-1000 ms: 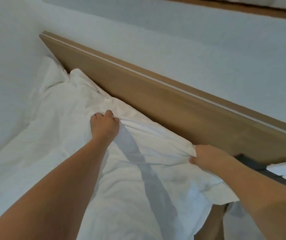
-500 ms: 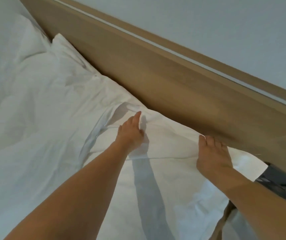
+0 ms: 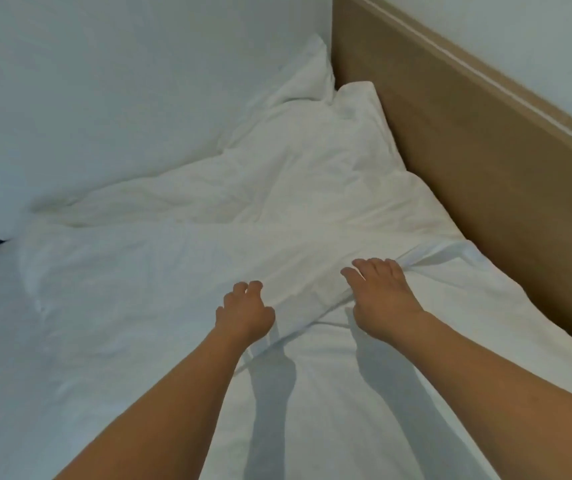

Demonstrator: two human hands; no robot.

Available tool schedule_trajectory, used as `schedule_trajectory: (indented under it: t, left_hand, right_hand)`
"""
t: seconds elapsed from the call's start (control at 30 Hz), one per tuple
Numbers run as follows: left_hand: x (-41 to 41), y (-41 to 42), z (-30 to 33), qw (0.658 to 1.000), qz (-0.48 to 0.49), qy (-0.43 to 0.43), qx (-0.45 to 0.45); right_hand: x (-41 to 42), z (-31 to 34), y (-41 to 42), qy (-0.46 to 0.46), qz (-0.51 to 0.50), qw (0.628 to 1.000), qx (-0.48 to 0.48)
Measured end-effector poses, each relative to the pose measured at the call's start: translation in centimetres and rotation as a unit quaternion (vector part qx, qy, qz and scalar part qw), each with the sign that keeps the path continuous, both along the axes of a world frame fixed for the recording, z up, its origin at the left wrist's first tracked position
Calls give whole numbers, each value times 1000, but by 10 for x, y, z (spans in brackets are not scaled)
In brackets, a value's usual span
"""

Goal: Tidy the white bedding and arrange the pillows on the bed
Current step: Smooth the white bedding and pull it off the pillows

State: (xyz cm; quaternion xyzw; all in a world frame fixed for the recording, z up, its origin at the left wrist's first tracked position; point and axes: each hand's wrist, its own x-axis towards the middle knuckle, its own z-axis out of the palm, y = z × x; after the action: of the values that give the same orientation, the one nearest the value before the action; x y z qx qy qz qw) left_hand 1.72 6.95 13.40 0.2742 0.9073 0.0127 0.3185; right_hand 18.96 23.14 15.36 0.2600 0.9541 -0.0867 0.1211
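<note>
Wooden headboard (image 3: 478,174) behind; white bedding (image 3: 180,271) under both hands' loosely curled, empty-looking fingers (image 3: 369,268).

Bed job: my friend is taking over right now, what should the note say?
Left hand: fingers curled, hovering over the duvet, holding nothing that I can see.
Right hand: fingers spread, pressing the duvet's bunched top edge.
Pillows: rumpled, piled in the corner by the headboard.
Done: duvet drawn up near the pillows.
Left: smooth the wrinkles, straighten the edge, set the pillows neatly.
</note>
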Motion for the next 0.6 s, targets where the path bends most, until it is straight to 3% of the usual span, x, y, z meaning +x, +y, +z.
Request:
schedule_trajectory:
  t: [0.1, 0.23, 0.37, 0.5, 0.6]
  left_hand:
    - [-37, -70, -51, 992, 113, -46, -31]
    - [-59, -149, -117, 963, 235, -107, -77]
    - [-50, -190, -175, 981, 43, -43, -185]
    - [-55, -197, -212, 982, 1, 58, -178]
    - [-79, -201, -220, 966, -112, 174, -154]
  right_hand:
    - [-50, -50, -39, 10, 63, 998, 29]
    - [-95, -110, -90, -92, 141, 984, 64]
    - [-123, -156, -134, -128, 212, 964, 95]
    - [-141, -192, -159, -142, 218, 959, 117]
    - [-150, -208, -168, -136, 186, 965, 126]
